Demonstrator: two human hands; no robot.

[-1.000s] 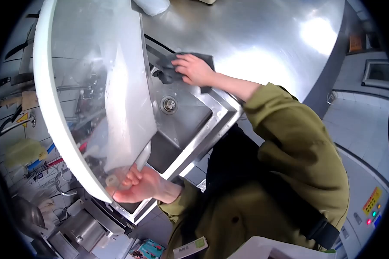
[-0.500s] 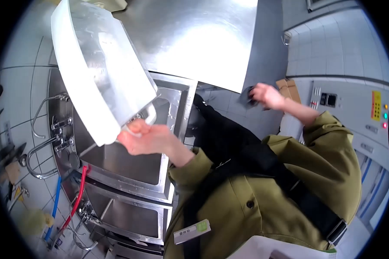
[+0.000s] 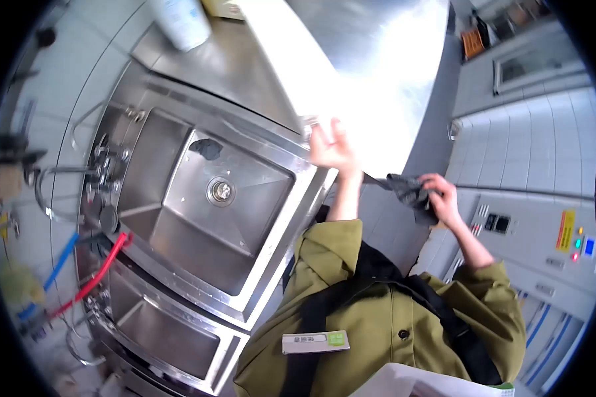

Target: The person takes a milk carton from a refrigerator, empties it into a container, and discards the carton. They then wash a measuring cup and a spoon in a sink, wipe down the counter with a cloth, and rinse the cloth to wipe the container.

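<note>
My left hand is at the near end of a white plastic container above the steel counter. Its fingers are spread and blurred, and they touch or almost touch the container's corner. Glare washes out part of the container, so its inside is hidden. Over on the right, my right hand grips a dark grey cloth, which hangs in folds beyond the counter's near edge.
A steel sink with a drain lies to the left; a dark grey patch rests inside it. Taps and a red hose line the wall. A second sink is nearer. A control panel stands right.
The white container has moved from over the sink to the counter side, and my left hand went with it, its fingers now spread. My right hand has raised the grey cloth into clearer view.
</note>
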